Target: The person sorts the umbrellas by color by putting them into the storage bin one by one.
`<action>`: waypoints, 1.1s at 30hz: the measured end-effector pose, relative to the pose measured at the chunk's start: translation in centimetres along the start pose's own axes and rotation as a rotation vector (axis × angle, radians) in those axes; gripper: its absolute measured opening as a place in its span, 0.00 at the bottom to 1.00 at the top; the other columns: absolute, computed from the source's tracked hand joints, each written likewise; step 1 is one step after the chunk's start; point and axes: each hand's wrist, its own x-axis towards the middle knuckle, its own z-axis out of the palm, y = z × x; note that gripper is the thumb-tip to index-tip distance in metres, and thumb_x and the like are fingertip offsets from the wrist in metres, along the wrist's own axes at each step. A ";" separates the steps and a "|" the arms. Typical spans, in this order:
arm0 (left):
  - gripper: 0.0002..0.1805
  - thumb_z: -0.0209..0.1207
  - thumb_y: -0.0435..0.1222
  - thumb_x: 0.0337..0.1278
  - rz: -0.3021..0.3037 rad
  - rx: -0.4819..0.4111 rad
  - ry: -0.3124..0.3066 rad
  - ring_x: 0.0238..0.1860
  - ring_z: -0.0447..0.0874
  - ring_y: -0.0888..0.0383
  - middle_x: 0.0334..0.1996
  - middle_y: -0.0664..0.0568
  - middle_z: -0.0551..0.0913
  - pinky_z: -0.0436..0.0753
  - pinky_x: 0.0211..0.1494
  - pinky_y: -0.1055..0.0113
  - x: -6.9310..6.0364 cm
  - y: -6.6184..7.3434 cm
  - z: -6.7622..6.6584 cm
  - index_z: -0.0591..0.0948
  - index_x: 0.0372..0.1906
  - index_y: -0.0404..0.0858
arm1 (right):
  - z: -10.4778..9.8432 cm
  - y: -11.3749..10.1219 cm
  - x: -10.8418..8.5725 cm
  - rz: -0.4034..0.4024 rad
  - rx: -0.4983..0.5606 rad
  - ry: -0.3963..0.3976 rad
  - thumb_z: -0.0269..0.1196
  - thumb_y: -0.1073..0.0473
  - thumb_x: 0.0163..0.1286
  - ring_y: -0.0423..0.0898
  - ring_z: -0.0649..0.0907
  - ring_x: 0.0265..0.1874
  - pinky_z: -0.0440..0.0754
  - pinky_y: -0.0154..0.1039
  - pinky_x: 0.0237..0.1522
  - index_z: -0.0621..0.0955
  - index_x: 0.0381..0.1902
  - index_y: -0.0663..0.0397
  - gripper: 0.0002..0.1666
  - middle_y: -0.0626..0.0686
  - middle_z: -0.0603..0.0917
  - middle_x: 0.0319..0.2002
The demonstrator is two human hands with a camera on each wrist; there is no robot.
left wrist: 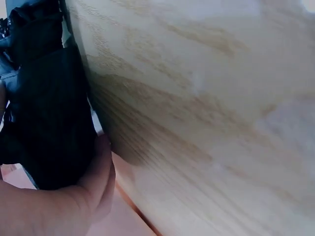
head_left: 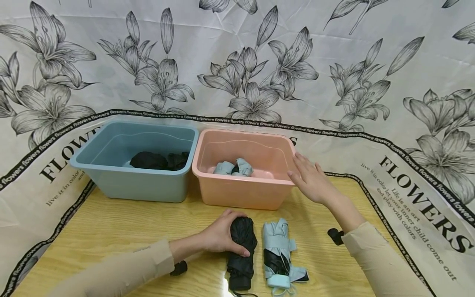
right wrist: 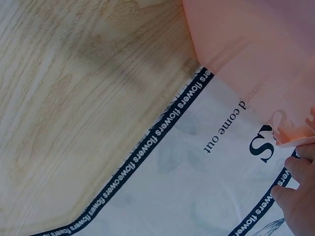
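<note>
A folded black umbrella (head_left: 243, 247) lies on the table, its handle end towards the near edge. My left hand (head_left: 224, 237) grips it around its upper part, thumb across the top; the left wrist view shows fingers (left wrist: 101, 172) bent round the black cloth (left wrist: 49, 113). Just right of it is a folded light blue umbrella (head_left: 276, 251) with a black patch and a loose strap. My right hand (head_left: 311, 179), fingers fairly straight, rests against the right rim of the pink bin (head_left: 245, 194). In the right wrist view its fingertips (right wrist: 293, 167) meet that rim.
Left of the pink bin stands a blue bin (head_left: 144, 185) with black cloth items (head_left: 150, 161) inside. Light blue folded items (head_left: 233, 168) lie in the pink bin. Flower-printed cloth (head_left: 237, 62) hangs behind and borders the wooden table (head_left: 141, 222).
</note>
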 end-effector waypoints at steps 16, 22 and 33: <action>0.52 0.86 0.41 0.35 0.022 -0.185 0.063 0.64 0.70 0.48 0.66 0.50 0.66 0.71 0.68 0.47 -1.2 -0.2 0.1 0.74 0.72 0.51 | 0.0 0.1 0.1 -0.004 0.004 -0.004 0.38 0.38 0.86 0.67 0.46 0.81 0.38 0.71 0.76 0.48 0.83 0.64 0.45 0.64 0.45 0.84; 0.52 0.86 0.40 0.34 0.068 -0.196 0.113 0.64 0.69 0.48 0.66 0.50 0.65 0.72 0.67 0.45 -1.9 -0.5 -0.5 0.74 0.71 0.52 | 0.0 0.1 0.0 -0.004 0.008 -0.005 0.37 0.38 0.86 0.67 0.46 0.81 0.38 0.71 0.76 0.49 0.83 0.65 0.45 0.64 0.45 0.83; 0.53 0.87 0.41 0.31 0.107 -0.223 0.237 0.66 0.70 0.49 0.68 0.54 0.65 0.70 0.69 0.44 -4.0 -0.1 -2.6 0.74 0.71 0.57 | 0.0 0.0 0.0 -0.002 0.011 0.005 0.38 0.38 0.86 0.67 0.46 0.81 0.37 0.71 0.76 0.49 0.83 0.65 0.44 0.64 0.45 0.84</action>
